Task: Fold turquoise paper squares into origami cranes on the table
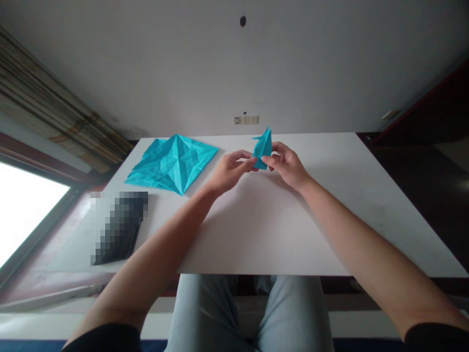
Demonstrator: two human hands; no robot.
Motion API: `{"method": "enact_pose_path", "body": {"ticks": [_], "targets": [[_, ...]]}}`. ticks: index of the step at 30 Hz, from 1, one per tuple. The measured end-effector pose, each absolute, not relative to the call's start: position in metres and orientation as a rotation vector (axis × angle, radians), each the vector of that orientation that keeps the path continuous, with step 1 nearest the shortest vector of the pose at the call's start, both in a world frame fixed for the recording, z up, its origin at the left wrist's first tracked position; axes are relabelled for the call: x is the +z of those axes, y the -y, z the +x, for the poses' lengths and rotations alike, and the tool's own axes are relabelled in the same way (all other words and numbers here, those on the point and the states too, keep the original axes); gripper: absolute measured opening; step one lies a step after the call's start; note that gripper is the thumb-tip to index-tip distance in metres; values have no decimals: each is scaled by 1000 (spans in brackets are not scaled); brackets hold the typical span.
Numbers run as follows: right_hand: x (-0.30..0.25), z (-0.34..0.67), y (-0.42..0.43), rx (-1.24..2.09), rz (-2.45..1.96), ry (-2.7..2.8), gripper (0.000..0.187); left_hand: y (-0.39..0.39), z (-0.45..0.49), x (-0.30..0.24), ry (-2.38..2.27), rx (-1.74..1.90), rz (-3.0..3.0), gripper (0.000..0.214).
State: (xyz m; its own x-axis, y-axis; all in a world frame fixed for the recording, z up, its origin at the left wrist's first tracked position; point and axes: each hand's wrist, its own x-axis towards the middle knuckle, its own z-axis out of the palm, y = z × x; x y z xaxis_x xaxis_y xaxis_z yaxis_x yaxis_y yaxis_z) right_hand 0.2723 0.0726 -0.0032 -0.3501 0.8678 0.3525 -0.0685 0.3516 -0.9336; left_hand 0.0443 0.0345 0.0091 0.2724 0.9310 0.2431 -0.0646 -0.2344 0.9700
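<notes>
A small folded piece of turquoise paper, an origami crane (263, 148) by its look, is held up above the white table (264, 234). It has a pointed top and a thin point sticking out to the left. My left hand (233, 168) pinches its lower left side between thumb and fingers. On the lower right side, my right hand (287, 164) grips it, thumb in front and fingers partly hidden behind. To the left of my left hand lie creased, unfolded turquoise paper sheets (176, 164), overlapping in a pile.
A dark, pixelated flat object (122, 230) lies at the table's left edge, near my left forearm. Wall sockets (246, 120) sit just above the table's far edge. A curtain (54, 93) and a bright window (25, 210) are on the left.
</notes>
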Motion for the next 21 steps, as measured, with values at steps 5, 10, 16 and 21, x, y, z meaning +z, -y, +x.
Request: {"method": "enact_pose_path", "body": {"ticks": [5,10,16,21], "targets": [[-3,270,-71,1157,-752,1620,51,-38,44,5,-784,1214,1494,54],[-2,267,-69,1070,-731,1592,57,-40,47,-1,-760,1246,1493,53],[1,264,-66,1035,-701,1553,60,-37,47,0,-776,1335,1468,59],[0,265,-66,1045,-698,1550,57,-34,48,3,-743,1334,1493,66]]}}
